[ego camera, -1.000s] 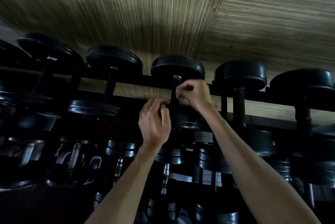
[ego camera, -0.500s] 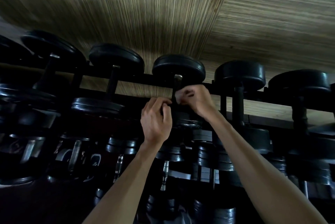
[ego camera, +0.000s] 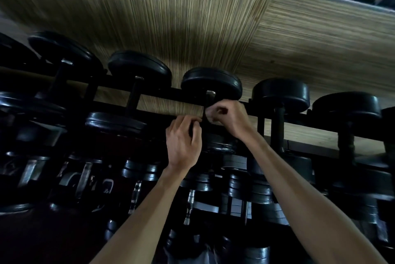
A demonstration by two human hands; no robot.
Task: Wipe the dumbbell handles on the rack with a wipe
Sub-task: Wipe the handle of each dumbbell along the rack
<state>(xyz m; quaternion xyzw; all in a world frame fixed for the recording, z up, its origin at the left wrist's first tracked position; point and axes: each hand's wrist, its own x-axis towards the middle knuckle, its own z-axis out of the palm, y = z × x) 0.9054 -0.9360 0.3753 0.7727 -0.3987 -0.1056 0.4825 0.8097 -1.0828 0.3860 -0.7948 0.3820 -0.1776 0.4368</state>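
A black dumbbell lies on the top tier of the rack, its dark handle running toward me. My right hand curls round the handle just below the far head; a pale bit of wipe shows at its fingers. My left hand sits lower on the same handle, fingers curled at it; what it holds is hidden in the dark.
Neighbouring dumbbells lie left and right on the same tier. Lower tiers hold several more dumbbells with chrome handles. A striped wood-look wall rises behind the rack.
My right hand has slid a little down the handle toward me, and the two hands are now closer together. My left hand has barely moved.
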